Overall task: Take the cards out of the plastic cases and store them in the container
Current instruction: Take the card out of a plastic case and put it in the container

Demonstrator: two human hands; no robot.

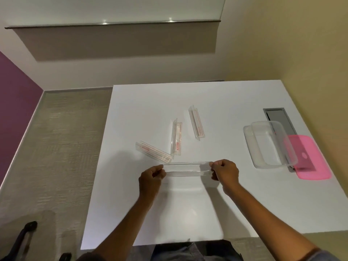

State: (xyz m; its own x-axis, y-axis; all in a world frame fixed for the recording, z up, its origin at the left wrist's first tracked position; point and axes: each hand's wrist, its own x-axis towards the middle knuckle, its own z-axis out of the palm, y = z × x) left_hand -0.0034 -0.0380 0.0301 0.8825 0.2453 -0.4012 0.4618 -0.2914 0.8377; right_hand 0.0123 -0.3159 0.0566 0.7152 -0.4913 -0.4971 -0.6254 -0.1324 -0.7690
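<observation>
**Both hands pinch one clear case at its ends**

At the lower middle of the frame, the left hand [151, 177] and the right hand [225, 172] grip a long clear plastic case [187, 168] between them, each with fingers curled closed around one end. The case lies level, crosswise, over the white table [216, 210]; whether it touches the surface cannot be told. Whether a card sits inside it cannot be told either.

Just beyond the left hand, three more clear cases with red print lie on the table: one slanted at centre left [153, 152], one nearly upright in the frame [176, 137] touching its far end, and one apart further up [196, 123].

At centre right stands the clear container [271, 146], tilted on a pink lid [310, 160]. A grey hatch [278, 119] lies behind it.
</observation>
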